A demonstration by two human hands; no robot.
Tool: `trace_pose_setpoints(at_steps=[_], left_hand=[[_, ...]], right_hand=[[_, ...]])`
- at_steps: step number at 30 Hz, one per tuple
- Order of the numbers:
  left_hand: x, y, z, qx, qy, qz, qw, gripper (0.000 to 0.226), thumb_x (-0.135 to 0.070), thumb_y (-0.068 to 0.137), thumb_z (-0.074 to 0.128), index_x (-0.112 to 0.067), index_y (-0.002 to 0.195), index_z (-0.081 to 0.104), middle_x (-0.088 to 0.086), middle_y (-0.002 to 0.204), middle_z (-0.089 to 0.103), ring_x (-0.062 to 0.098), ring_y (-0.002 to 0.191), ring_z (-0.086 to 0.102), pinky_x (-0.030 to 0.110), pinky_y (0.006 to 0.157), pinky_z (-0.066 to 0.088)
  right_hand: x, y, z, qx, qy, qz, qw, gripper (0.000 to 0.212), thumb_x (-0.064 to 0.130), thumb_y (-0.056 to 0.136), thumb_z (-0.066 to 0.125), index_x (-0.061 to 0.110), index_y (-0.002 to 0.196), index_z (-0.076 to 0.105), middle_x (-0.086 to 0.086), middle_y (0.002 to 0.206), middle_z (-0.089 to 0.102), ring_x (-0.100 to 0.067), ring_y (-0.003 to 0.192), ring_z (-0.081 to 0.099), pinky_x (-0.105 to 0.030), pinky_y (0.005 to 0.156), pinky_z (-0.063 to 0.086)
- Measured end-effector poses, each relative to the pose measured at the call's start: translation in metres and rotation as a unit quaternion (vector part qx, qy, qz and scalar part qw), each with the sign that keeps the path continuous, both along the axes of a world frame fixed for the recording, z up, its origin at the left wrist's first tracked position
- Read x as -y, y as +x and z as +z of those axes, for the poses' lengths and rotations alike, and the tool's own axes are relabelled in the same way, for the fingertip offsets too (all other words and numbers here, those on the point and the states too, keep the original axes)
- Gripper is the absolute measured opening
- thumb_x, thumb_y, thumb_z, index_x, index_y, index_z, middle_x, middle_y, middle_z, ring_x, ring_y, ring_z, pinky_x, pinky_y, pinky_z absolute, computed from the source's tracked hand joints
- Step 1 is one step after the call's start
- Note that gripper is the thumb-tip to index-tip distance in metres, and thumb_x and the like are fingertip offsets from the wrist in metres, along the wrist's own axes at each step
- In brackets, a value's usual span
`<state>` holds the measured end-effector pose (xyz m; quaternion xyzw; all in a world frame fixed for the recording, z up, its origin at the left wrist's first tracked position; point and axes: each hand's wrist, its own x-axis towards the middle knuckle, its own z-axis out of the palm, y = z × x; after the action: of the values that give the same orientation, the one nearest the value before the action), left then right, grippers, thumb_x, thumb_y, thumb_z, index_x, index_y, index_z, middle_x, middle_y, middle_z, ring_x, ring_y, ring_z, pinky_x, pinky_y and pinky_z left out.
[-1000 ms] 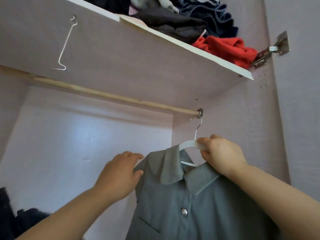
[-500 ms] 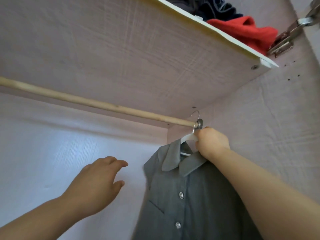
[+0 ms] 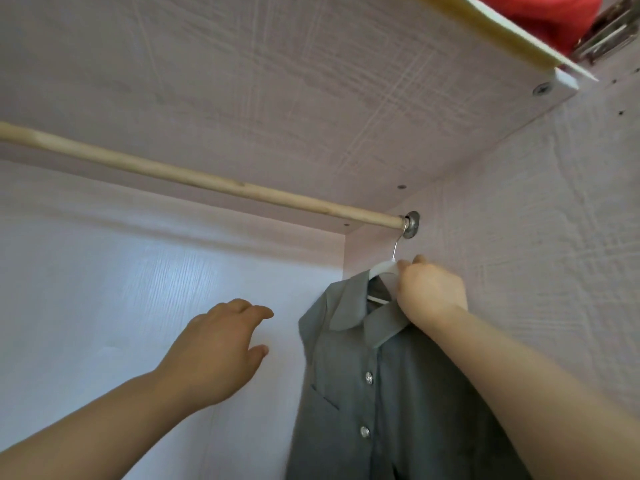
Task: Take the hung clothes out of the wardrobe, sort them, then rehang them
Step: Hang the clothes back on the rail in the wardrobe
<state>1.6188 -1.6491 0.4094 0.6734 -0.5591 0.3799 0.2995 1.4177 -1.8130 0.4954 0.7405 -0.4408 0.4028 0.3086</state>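
A grey buttoned shirt [image 3: 377, 382] hangs on a white hanger [image 3: 382, 270]. The hanger's wire hook sits over the right end of the wooden rod [image 3: 207, 183], close to the metal bracket [image 3: 411, 224]. My right hand [image 3: 431, 292] grips the hanger's shoulder at the shirt collar. To the left of the shirt, my left hand [image 3: 221, 348] hovers with fingers spread and relaxed, touching nothing.
The wardrobe's right side wall [image 3: 540, 237] stands right beside the shirt. The shelf underside [image 3: 277, 81] runs just above the rod. A red garment [image 3: 547, 15] lies on the shelf top at the upper right, next to a door hinge [image 3: 602, 39].
The hanger's hook has gone onto the rod's right end and the shirt now hangs from it. My left hand let go of the shirt and drew away to the left.
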Motion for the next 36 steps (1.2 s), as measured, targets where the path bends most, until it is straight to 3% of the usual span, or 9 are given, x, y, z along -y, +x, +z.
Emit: trace_pose_setpoints(at_steps=[3, 5, 7, 14, 21, 25, 30, 36], left_hand=[[-0.011, 0.0, -0.006, -0.011, 0.011, 0.001, 1.0, 0.049, -0.043, 0.094, 0.043, -0.036, 0.14, 0.027, -0.013, 0.142, 0.035, 0.008, 0.127, 0.037, 0.023, 0.102, 0.032], [-0.022, 0.001, -0.012, -0.02, 0.018, 0.002, 1.0, 0.049, -0.042, 0.094, 0.043, -0.035, 0.14, 0.028, -0.012, 0.142, 0.035, 0.009, 0.127, 0.037, 0.024, 0.103, 0.032], [-0.035, 0.002, -0.022, -0.033, 0.026, 0.004, 0.999, 0.049, -0.042, 0.094, 0.043, -0.034, 0.14, 0.029, -0.01, 0.142, 0.036, 0.01, 0.127, 0.038, 0.025, 0.102, 0.032], [-0.101, 0.014, -0.093, -0.106, 0.102, 0.051, 0.988, 0.051, -0.043, 0.094, 0.041, -0.029, 0.141, 0.029, -0.002, 0.143, 0.037, 0.018, 0.126, 0.039, 0.03, 0.099, 0.033], [-0.209, 0.02, -0.215, -0.201, 0.214, 0.127, 0.947, 0.053, -0.042, 0.093, 0.045, -0.023, 0.14, 0.031, 0.005, 0.138, 0.043, 0.026, 0.122, 0.042, 0.04, 0.096, 0.037], [-0.284, 0.012, -0.298, -0.292, 0.261, 0.171, 0.904, 0.051, -0.041, 0.091, 0.048, -0.021, 0.137, 0.035, 0.006, 0.131, 0.046, 0.026, 0.118, 0.044, 0.04, 0.097, 0.039], [-0.379, -0.024, -0.39, -0.39, 0.313, 0.247, 0.83, 0.053, -0.041, 0.093, 0.045, -0.022, 0.14, 0.03, 0.007, 0.138, 0.04, 0.028, 0.123, 0.039, 0.04, 0.099, 0.036], [-0.482, -0.109, -0.464, -0.512, 0.278, 0.387, 0.714, 0.042, -0.04, 0.089, 0.046, -0.024, 0.127, 0.041, 0.004, 0.129, 0.049, 0.027, 0.119, 0.043, 0.039, 0.096, 0.033]], right_hand=[[-0.007, 0.001, -0.02, -0.03, -0.038, -0.007, 0.999, 0.035, 0.018, 0.092, 0.04, 0.019, 0.126, 0.047, -0.007, 0.131, 0.043, -0.027, 0.116, 0.041, -0.036, 0.085, 0.038], [-0.017, 0.005, -0.038, -0.064, -0.064, 0.003, 0.996, 0.04, 0.022, 0.093, 0.039, 0.022, 0.133, 0.043, -0.008, 0.14, 0.035, -0.028, 0.124, 0.035, -0.037, 0.101, 0.028], [-0.035, 0.011, -0.058, -0.089, -0.05, 0.028, 0.994, 0.044, 0.026, 0.095, 0.038, 0.023, 0.138, 0.036, -0.008, 0.141, 0.035, -0.028, 0.127, 0.033, -0.038, 0.108, 0.022], [-0.125, 0.04, -0.16, -0.13, 0.075, 0.143, 0.978, 0.051, 0.032, 0.093, 0.042, 0.028, 0.142, 0.028, 0.002, 0.147, 0.03, -0.02, 0.131, 0.031, -0.032, 0.107, 0.022], [-0.234, 0.063, -0.305, -0.216, 0.192, 0.227, 0.93, 0.053, 0.037, 0.094, 0.042, 0.027, 0.144, 0.026, 0.003, 0.147, 0.031, -0.018, 0.131, 0.034, -0.029, 0.106, 0.024], [-0.295, 0.072, -0.386, -0.25, 0.261, 0.29, 0.886, 0.053, 0.036, 0.094, 0.045, 0.023, 0.143, 0.03, 0.0, 0.144, 0.036, -0.019, 0.128, 0.038, -0.029, 0.106, 0.029], [-0.357, 0.077, -0.473, -0.353, 0.284, 0.347, 0.821, 0.054, 0.038, 0.092, 0.042, 0.024, 0.142, 0.027, 0.002, 0.142, 0.035, -0.018, 0.124, 0.039, -0.03, 0.103, 0.032], [-0.428, 0.071, -0.552, -0.457, 0.304, 0.454, 0.702, 0.053, 0.038, 0.094, 0.042, 0.023, 0.142, 0.026, 0.003, 0.139, 0.038, -0.017, 0.126, 0.038, -0.028, 0.102, 0.032]])
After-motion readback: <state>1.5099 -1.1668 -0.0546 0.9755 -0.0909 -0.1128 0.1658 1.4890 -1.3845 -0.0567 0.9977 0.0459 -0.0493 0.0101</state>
